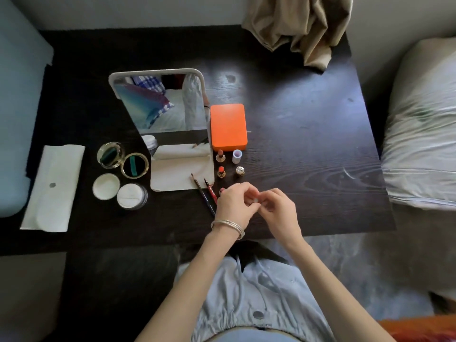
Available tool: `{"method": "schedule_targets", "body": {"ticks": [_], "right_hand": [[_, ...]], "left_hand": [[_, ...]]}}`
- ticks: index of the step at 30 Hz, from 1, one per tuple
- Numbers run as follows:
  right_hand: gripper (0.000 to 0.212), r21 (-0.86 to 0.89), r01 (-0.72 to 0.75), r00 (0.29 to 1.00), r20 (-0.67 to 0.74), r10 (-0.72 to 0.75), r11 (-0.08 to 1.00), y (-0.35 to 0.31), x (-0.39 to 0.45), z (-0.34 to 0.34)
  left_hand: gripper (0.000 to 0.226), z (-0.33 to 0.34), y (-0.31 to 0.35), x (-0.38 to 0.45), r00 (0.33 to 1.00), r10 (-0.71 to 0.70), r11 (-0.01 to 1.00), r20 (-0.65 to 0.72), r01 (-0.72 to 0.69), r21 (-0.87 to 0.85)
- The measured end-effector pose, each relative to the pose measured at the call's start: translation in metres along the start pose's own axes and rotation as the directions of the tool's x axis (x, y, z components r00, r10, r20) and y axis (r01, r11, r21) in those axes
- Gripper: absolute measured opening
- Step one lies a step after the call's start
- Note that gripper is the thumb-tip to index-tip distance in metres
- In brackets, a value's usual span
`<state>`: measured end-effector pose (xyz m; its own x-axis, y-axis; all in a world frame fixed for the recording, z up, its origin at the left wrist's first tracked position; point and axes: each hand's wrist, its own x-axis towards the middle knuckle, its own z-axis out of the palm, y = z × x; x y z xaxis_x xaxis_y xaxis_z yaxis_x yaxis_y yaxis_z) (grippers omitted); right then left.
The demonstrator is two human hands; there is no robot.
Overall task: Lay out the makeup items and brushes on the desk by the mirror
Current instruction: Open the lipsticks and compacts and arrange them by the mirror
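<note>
A person is sitting at a dark wooden desk (308, 149), seen from above. Both hands are meeting over the near edge of the desk. The left hand (235, 202), with bangles (228, 227) at the wrist, is curling its fingers around a small item (256, 200); the right hand (277, 208) is pinching the same item from the other side. Only a pale rounded tip is showing between the fingertips, so what it is cannot be told; it is probably a lipstick whose cap is being pulled off.

Just beyond the left hand, two uncapped lipsticks (220, 164) are standing upright in a column, with a white cap (237, 156) and a gold cap (239, 170) beside them. A third reddish tip (222, 190) is peeking out at the left hand's knuckles. Two slim brushes (206, 193) are lying just left of that hand. Farther ahead are an orange case (228, 126) and, to its left, a standing mirror (160, 114). Well to the left are open round compacts (122, 160), powder jars (119, 191) and a white pouch (54, 187).

To do this step well, the hands should probably be pulling straight apart, gently, keeping clear of the upright lipsticks so none is tipping. The piece should then be going into the row, upright, cap alongside.
</note>
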<state>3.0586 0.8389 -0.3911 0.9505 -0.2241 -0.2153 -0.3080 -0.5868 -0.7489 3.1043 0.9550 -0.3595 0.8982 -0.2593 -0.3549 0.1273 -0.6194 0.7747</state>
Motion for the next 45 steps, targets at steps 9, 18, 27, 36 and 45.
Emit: {"method": "schedule_targets", "body": {"ticks": [9,18,27,36,45], "right_hand": [[0.014,0.148,-0.003,1.000,0.009,0.002,0.989,0.008,0.004,-0.001],[0.014,0.229,-0.027,0.999,-0.032,0.036,0.973,0.000,0.036,-0.009],[0.008,0.001,-0.147,0.989,0.026,0.147,0.989,0.023,0.089,0.009],[0.016,-0.082,-0.172,0.982,0.069,0.178,0.982,0.031,0.093,0.022],[0.016,-0.096,-0.160,0.986,0.034,0.164,0.982,0.032,0.092,0.027]], "left_hand": [[0.015,0.001,-0.002,0.004,0.999,0.018,0.998,-0.039,-0.021,-0.059],[0.019,-0.004,0.006,0.026,0.995,0.004,0.999,-0.101,-0.008,-0.045],[0.026,-0.016,0.007,0.059,0.982,-0.144,0.989,-0.121,0.145,-0.002],[0.027,-0.020,-0.006,0.054,0.989,-0.132,0.987,-0.066,0.137,0.085],[0.029,-0.022,-0.009,0.042,0.988,-0.136,0.987,-0.070,0.142,0.076]]}}
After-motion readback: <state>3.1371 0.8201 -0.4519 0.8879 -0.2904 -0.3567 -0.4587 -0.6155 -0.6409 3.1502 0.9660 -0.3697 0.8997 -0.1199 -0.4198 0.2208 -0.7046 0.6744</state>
